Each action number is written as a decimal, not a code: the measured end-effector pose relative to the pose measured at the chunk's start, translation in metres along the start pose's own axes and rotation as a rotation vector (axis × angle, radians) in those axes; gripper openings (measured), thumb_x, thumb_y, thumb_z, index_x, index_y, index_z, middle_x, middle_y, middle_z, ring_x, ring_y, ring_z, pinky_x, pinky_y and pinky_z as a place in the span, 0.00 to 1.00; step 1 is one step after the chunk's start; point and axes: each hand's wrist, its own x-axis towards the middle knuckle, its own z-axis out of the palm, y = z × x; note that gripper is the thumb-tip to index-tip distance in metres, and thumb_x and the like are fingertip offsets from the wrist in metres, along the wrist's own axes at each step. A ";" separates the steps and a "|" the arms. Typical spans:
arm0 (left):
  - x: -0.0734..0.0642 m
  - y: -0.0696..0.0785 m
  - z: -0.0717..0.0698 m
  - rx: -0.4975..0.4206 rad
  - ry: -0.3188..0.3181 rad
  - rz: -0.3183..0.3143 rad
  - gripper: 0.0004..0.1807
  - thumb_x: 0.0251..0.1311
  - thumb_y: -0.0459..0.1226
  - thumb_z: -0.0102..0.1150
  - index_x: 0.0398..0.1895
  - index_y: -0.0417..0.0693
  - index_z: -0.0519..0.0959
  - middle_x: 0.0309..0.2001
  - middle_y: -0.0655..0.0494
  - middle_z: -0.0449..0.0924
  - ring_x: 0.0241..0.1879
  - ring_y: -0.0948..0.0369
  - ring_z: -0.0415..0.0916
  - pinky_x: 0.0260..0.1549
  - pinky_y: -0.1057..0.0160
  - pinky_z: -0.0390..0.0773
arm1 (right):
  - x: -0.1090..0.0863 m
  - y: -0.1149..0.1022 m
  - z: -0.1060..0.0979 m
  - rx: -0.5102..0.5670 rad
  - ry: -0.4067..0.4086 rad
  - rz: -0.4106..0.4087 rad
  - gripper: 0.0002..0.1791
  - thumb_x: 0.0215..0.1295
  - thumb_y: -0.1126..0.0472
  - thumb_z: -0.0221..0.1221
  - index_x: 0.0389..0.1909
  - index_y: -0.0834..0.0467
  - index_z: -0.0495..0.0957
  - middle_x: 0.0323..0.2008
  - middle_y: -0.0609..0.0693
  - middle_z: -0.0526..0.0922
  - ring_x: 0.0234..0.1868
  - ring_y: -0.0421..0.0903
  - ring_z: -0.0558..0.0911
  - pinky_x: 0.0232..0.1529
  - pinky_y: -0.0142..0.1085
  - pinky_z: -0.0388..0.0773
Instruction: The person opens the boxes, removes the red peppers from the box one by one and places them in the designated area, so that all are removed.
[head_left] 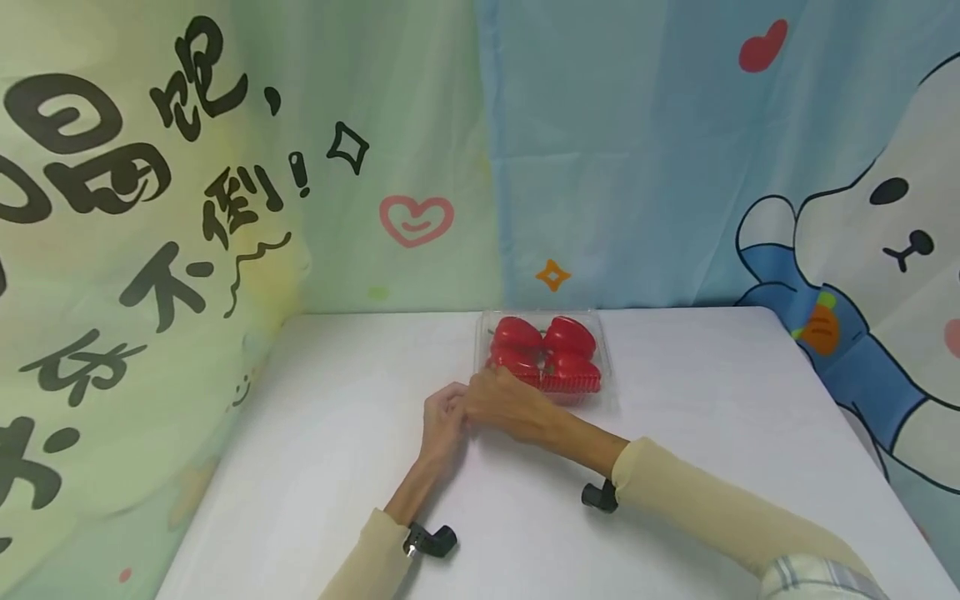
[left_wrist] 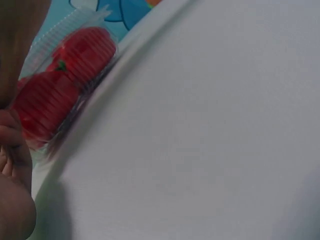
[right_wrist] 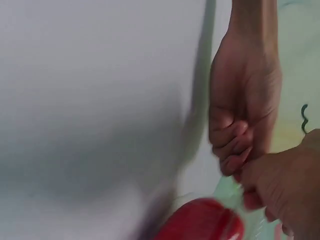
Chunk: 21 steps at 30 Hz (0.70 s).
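A clear ridged plastic clamshell box (head_left: 604,350) holding several glossy red bell peppers (head_left: 570,336) sits at the far middle of the table. My left hand (head_left: 442,425) is at its front left corner, fingers curled and fingertips pinching at the edge. From the right, my right hand (head_left: 510,406) reaches across the front of the box and grips that same corner, its fingertips against the left ones. In the right wrist view the two hands meet beside a pepper (right_wrist: 200,222). The grasped bit of plastic is mostly hidden behind the fingers.
The white table (head_left: 720,433) carries the box close to its back edge. Behind it hangs a printed cloth (head_left: 637,167), with another printed cloth (head_left: 112,358) along the left. A small black wrist camera (head_left: 431,542) is strapped to my left wrist, another black camera (head_left: 600,497) to my right.
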 end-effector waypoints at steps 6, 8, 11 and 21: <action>0.003 -0.001 0.000 -0.028 -0.042 -0.036 0.14 0.61 0.23 0.51 0.29 0.49 0.82 0.19 0.66 0.75 0.21 0.68 0.67 0.23 0.72 0.66 | 0.005 0.004 -0.007 0.065 -0.052 -0.078 0.21 0.60 0.35 0.77 0.30 0.43 0.78 0.26 0.41 0.79 0.27 0.37 0.71 0.32 0.27 0.66; 0.005 0.001 0.000 -0.022 -0.053 -0.017 0.15 0.59 0.22 0.49 0.27 0.48 0.82 0.18 0.66 0.74 0.20 0.68 0.66 0.21 0.72 0.66 | 0.004 0.006 -0.005 0.059 -0.065 -0.116 0.22 0.61 0.35 0.76 0.37 0.43 0.76 0.31 0.40 0.80 0.32 0.37 0.72 0.35 0.27 0.68; 0.008 0.004 0.000 -0.021 -0.079 0.000 0.17 0.55 0.20 0.47 0.27 0.47 0.83 0.18 0.65 0.75 0.19 0.68 0.66 0.20 0.72 0.66 | -0.001 0.010 -0.002 0.048 -0.056 -0.172 0.22 0.67 0.37 0.72 0.48 0.42 0.73 0.42 0.40 0.80 0.43 0.37 0.74 0.47 0.27 0.74; 0.011 -0.001 -0.003 0.021 -0.113 0.011 0.14 0.57 0.23 0.52 0.24 0.47 0.83 0.15 0.65 0.75 0.18 0.68 0.67 0.21 0.72 0.66 | 0.000 0.015 0.001 0.111 -0.030 -0.217 0.16 0.75 0.39 0.66 0.46 0.46 0.77 0.37 0.43 0.82 0.38 0.39 0.77 0.42 0.28 0.75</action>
